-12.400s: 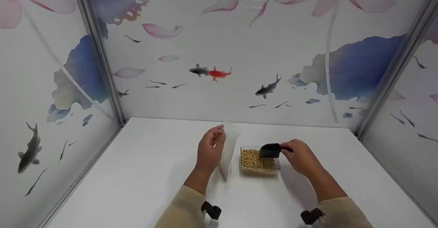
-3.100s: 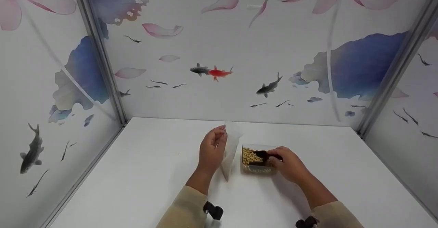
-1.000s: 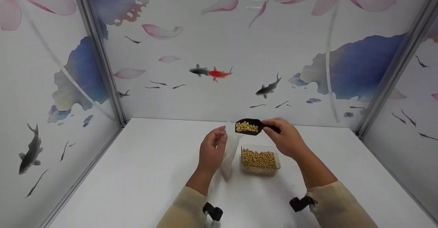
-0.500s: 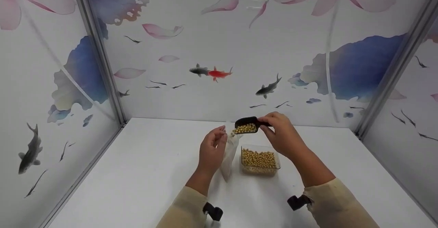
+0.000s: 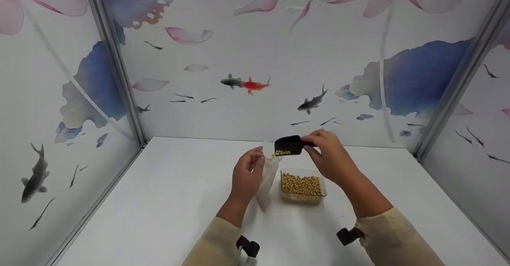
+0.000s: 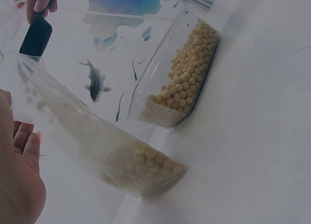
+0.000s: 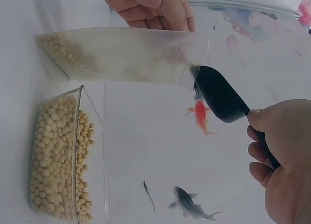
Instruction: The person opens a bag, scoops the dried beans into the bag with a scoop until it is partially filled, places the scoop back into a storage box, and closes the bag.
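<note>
My left hand (image 5: pixel 249 174) pinches the top edge of a translucent plastic bag (image 5: pixel 267 184), which stands upright on the table. Soybeans (image 6: pixel 153 161) lie in the bottom of the bag in the left wrist view. My right hand (image 5: pixel 330 154) grips the handle of a black scoop (image 5: pixel 287 144). The scoop is tilted, its lip at the bag's mouth, with a few soybeans along its lower edge. In the right wrist view the scoop's tip (image 7: pixel 201 76) reaches into the mouth. A clear rectangular container (image 5: pixel 303 200) of soybeans stands just right of the bag.
The white table (image 5: pixel 167 202) carries the bag and the container. White panels (image 5: pixel 239 118) printed with fish and lotus enclose it at the back and sides, joined by metal posts (image 5: pixel 115 58). A small black mount (image 5: pixel 248 246) sits on the left sleeve.
The right hand has lifted a scoopful of soybeans from the container to the bag and tipped it. Most of the beans have left the scoop. The left hand holds nearly still.
</note>
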Demonstrator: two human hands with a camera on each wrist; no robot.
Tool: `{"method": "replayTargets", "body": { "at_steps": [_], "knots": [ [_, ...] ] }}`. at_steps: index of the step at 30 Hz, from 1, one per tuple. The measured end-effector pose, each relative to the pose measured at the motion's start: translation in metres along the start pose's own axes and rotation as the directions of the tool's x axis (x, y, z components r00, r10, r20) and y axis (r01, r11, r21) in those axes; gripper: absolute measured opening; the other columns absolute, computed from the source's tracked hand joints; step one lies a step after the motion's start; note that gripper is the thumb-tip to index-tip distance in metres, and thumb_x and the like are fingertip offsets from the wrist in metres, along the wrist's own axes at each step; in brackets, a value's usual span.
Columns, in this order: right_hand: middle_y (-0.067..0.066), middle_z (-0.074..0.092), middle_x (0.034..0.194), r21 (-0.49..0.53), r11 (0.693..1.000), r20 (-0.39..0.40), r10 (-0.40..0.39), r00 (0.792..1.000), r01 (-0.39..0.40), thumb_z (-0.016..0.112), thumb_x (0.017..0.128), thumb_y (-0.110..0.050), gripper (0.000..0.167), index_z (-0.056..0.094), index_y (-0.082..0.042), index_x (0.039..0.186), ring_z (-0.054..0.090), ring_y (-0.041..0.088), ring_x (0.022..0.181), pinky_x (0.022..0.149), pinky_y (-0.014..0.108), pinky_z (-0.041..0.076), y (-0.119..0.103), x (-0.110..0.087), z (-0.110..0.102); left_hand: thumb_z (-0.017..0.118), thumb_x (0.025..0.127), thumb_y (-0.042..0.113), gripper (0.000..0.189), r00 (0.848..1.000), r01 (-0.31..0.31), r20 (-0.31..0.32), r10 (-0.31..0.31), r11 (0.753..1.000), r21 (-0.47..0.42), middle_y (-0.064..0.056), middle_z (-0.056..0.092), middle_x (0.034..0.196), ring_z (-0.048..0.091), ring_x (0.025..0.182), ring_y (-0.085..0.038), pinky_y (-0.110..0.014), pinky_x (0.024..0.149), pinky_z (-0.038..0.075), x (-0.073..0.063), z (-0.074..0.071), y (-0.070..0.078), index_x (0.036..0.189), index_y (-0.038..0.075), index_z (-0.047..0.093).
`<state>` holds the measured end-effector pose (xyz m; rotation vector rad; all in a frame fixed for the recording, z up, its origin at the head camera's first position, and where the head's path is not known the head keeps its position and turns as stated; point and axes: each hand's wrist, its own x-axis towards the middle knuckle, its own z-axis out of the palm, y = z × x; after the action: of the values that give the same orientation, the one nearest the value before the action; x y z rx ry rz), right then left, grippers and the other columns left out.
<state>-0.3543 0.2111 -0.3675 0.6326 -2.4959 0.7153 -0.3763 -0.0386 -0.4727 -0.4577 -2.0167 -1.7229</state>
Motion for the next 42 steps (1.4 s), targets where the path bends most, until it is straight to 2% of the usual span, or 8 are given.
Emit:
{"method": "replayTargets", "body": {
  "at_steps": [5, 12, 16, 21, 25, 32, 39, 42],
  "knots": [
    [0.011, 0.069, 0.122, 0.014, 1.0, -0.001, 0.017, 1.0, -0.017, 0.069, 0.106, -0.012, 0.026, 0.075, -0.008, 0.13, 0.062, 0.034, 0.119, 0.099, 0.051, 0.058, 0.005, -0.001, 0.0, 0.059, 0.112, 0.022, 0.018, 1.0, 0.0, -0.003, 0.0, 1.0, -0.008, -0.004, 0.065, 0.15, 0.063, 0.14, -0.02, -0.033, 0.118, 0.053, 0.0, 0.0, 0.0, 0.122, 0.009, 0.067],
    [0.012, 0.069, 0.122, 0.061, 0.997, -0.011, 0.045, 0.999, -0.044, 0.068, 0.106, -0.013, 0.027, 0.074, -0.006, 0.132, 0.063, 0.032, 0.118, 0.1, 0.052, 0.06, 0.017, -0.008, -0.003, 0.06, 0.112, 0.026, 0.016, 1.0, 0.024, -0.005, -0.024, 1.0, 0.007, 0.0, 0.065, 0.15, 0.062, 0.141, -0.017, -0.031, 0.119, 0.052, 0.0, 0.0, 0.0, 0.122, 0.016, 0.067],
    [0.012, 0.068, 0.127, 0.105, 0.989, 0.009, 0.104, 0.995, -0.104, 0.065, 0.108, -0.016, 0.029, 0.072, -0.007, 0.135, 0.065, 0.029, 0.117, 0.1, 0.051, 0.06, 0.026, -0.014, -0.004, 0.058, 0.112, 0.028, 0.02, 1.0, 0.029, 0.005, -0.029, 1.0, 0.011, 0.001, 0.063, 0.152, 0.061, 0.142, -0.017, -0.032, 0.119, 0.051, -0.002, 0.0, 0.001, 0.124, 0.014, 0.067],
    [0.012, 0.065, 0.135, 0.149, 0.965, 0.07, 0.207, 0.976, -0.216, 0.061, 0.111, -0.02, 0.033, 0.069, -0.008, 0.141, 0.065, 0.028, 0.119, 0.1, 0.049, 0.058, 0.044, -0.024, -0.005, 0.058, 0.112, 0.032, 0.021, 0.999, 0.037, 0.018, -0.037, 0.999, 0.004, 0.001, 0.061, 0.153, 0.06, 0.144, -0.016, -0.033, 0.12, 0.05, -0.003, 0.0, 0.002, 0.125, 0.017, 0.066],
    [0.014, 0.063, 0.138, 0.142, 0.953, 0.096, 0.255, 0.962, -0.267, 0.06, 0.111, -0.019, 0.034, 0.067, -0.007, 0.142, 0.066, 0.031, 0.123, 0.103, 0.051, 0.059, 0.061, -0.034, -0.004, 0.058, 0.112, 0.034, 0.021, 0.999, 0.04, 0.021, -0.04, 0.999, 0.002, 0.002, 0.061, 0.153, 0.06, 0.144, -0.016, -0.033, 0.121, 0.05, -0.002, 0.0, 0.0, 0.124, 0.018, 0.066],
    [0.019, 0.064, 0.137, 0.102, 0.946, 0.125, 0.293, 0.948, -0.306, 0.059, 0.111, -0.015, 0.034, 0.066, -0.003, 0.142, 0.065, 0.036, 0.126, 0.105, 0.055, 0.058, 0.087, -0.051, 0.007, 0.058, 0.112, 0.035, 0.026, 0.998, 0.052, 0.026, -0.052, 0.999, 0.0, 0.003, 0.062, 0.153, 0.06, 0.144, -0.016, -0.035, 0.121, 0.05, -0.003, 0.001, -0.001, 0.126, 0.014, 0.066],
    [0.021, 0.064, 0.138, 0.066, 0.931, 0.176, 0.342, 0.923, -0.358, 0.06, 0.111, -0.016, 0.034, 0.066, -0.002, 0.141, 0.063, 0.04, 0.129, 0.108, 0.059, 0.055, 0.1, -0.059, 0.02, 0.059, 0.112, 0.033, 0.023, 0.999, 0.044, 0.025, -0.044, 0.999, -0.011, 0.001, 0.062, 0.152, 0.06, 0.145, -0.018, -0.036, 0.122, 0.049, -0.003, 0.0, 0.0, 0.125, 0.015, 0.066],
    [0.021, 0.065, 0.137, 0.042, 0.936, 0.185, 0.337, 0.923, -0.35, 0.061, 0.11, -0.016, 0.033, 0.068, -0.002, 0.139, 0.064, 0.039, 0.128, 0.108, 0.059, 0.055, 0.102, -0.061, 0.025, 0.059, 0.112, 0.033, 0.021, 0.999, 0.039, 0.02, -0.039, 0.999, -0.004, 0.001, 0.063, 0.152, 0.06, 0.144, -0.018, -0.036, 0.121, 0.05, -0.002, 0.0, 0.001, 0.123, 0.016, 0.066]
  ]
}}
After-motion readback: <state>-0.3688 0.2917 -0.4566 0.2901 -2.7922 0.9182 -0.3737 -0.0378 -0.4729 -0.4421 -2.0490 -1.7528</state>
